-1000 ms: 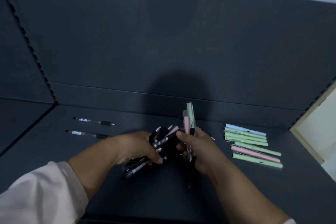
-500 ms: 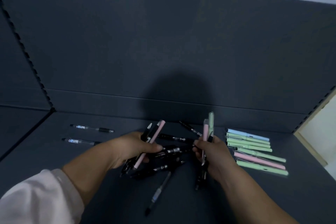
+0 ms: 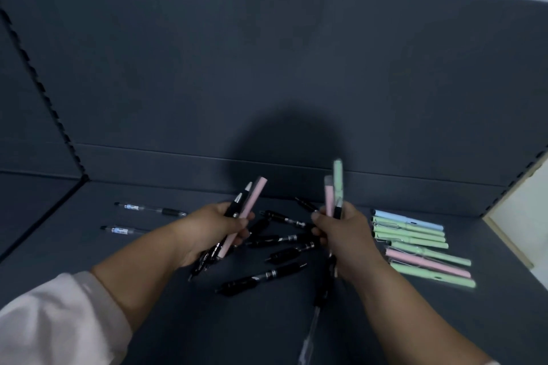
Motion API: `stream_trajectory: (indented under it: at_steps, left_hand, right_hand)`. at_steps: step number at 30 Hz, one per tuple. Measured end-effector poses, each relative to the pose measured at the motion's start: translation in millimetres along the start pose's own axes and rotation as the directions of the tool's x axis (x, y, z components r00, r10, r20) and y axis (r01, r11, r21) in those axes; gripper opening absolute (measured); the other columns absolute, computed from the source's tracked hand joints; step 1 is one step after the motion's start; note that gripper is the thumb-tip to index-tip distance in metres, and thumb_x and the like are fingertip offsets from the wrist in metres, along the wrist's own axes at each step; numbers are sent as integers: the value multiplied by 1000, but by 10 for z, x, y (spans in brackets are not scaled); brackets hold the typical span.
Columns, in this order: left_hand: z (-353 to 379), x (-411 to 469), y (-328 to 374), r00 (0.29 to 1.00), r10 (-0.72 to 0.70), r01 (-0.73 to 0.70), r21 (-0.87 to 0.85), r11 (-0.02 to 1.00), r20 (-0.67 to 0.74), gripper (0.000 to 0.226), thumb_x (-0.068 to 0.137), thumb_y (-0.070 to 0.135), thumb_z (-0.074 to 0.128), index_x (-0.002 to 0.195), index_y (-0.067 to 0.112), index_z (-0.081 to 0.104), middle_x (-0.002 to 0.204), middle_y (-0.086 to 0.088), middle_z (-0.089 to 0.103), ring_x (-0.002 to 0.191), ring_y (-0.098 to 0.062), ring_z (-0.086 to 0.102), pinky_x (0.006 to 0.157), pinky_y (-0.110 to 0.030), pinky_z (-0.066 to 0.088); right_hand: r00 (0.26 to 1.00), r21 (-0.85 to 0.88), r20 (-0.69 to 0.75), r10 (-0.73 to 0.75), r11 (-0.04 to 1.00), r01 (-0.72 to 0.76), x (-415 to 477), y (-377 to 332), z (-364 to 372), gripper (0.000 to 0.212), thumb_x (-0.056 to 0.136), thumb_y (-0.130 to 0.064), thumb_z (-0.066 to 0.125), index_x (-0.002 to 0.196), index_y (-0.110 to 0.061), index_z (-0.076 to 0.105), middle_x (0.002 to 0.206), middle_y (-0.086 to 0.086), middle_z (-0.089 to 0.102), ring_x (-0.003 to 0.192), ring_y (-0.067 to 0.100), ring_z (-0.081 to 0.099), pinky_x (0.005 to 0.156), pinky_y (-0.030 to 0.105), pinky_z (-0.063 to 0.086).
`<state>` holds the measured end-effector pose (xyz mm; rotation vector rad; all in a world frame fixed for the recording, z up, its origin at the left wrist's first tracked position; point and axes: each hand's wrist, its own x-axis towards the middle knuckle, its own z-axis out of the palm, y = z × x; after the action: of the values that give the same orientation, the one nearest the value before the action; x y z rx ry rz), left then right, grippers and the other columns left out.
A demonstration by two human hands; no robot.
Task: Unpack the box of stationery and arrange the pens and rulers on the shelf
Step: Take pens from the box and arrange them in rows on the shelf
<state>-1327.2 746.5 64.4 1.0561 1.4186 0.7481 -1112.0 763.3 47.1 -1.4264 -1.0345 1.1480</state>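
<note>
Loosening, left hand (image 3: 213,228) has dropped black pens (image 3: 261,277).

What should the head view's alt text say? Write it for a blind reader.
A person's left hand grips a pale pink pen and black pens, the right hand a pink pen and a green pen, over a dark grey shelf. Loose black pens lie scattered between them, pastel pens in a row at right.

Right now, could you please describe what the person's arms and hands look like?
The left hand and right hand are bare: no gloves, rings or watch show. A loose white left sleeve covers the arm above the forearm. The right forearm is bare, with a sliver of white right sleeve at the picture's edge.
</note>
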Motion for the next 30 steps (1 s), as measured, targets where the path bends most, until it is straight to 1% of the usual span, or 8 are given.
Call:
stream_trajectory:
  at_steps: [5, 9, 14, 16, 21, 25, 27, 30]
  left_hand:
    - [65, -39, 105, 985, 39, -57, 109, 992, 166, 16, 95, 8, 53, 107, 15, 62, 87, -7, 69, 74, -17, 61, 73, -28, 51]
    - [100, -61, 126, 976, 23, -46, 103, 994, 217, 18, 95, 8, 53, 112, 9, 60, 88, -7, 70, 70, -17, 64, 71, -31, 52]
    - [-38, -138, 88, 980, -40, 15, 126, 992, 195, 15, 97, 14, 50, 105, 19, 62, 91, -4, 71, 73, -17, 62, 66, -28, 44]
    - [-142, -182, 50, 984, -74, 52, 134, 990, 162, 15, 97, 15, 50, 108, 18, 61, 89, -3, 73, 70, -17, 64, 66, -28, 44]
    - [-410, -297, -58, 995, -99, 102, 82, 991, -33, 12, 97, 19, 51, 102, 18, 63, 85, -3, 73, 57, -14, 60, 56, -23, 43]
    - [-557, -404, -99, 981, -98, 95, -25, 995, -167, 14, 97, 25, 52, 97, 17, 63, 67, -2, 60, 48, -11, 47, 49, -21, 38]
    - [-576, -452, -81, 983, -83, 71, -76, 995, -161, 17, 96, 29, 53, 93, 13, 58, 63, -2, 54, 46, -11, 41, 45, -21, 34]
    - [-527, -507, -5, 991, -72, 58, -128, 990, -111, 18, 96, 29, 53, 87, 13, 52, 62, -4, 55, 45, -12, 40, 43, -21, 32]
  right_hand:
    - [968, 176, 246, 43, 980, -88, -109, -263, 269, 15, 86, -3, 66, 88, -16, 58, 65, -2, 61, 53, 8, 56, 47, 20, 42]
    - [944, 213, 316, 94, 963, -167, -119, -342, 377, 17, 85, -2, 66, 92, -15, 57, 68, 0, 63, 53, 7, 57, 45, 20, 42]
    - [960, 291, 233, 158, 930, -224, -69, -311, 426, 18, 87, 1, 62, 94, -14, 57, 72, 4, 60, 55, 8, 55, 45, 18, 44]
    - [958, 328, 212, 195, 909, -258, -52, -297, 447, 15, 88, 0, 61, 91, -14, 57, 71, 3, 59, 56, 9, 55, 45, 18, 45]
    - [947, 354, 187, 261, 881, -313, -50, -250, 632, 7, 91, -6, 59, 91, -12, 55, 66, 5, 60, 52, 10, 57, 41, 19, 43]
    - [947, 356, 158, 279, 879, -318, -106, -247, 719, 8, 92, -6, 57, 88, -10, 53, 64, 6, 57, 53, 11, 54, 38, 18, 40]
    - [953, 373, 120, 278, 877, -303, -151, -256, 703, 9, 92, -4, 56, 86, -10, 52, 64, 7, 56, 53, 12, 53, 38, 17, 40]
    - [964, 413, 37, 264, 874, -255, -255, -255, 599, 11, 92, -3, 55, 85, -11, 51, 67, 8, 53, 52, 12, 52, 38, 17, 41]
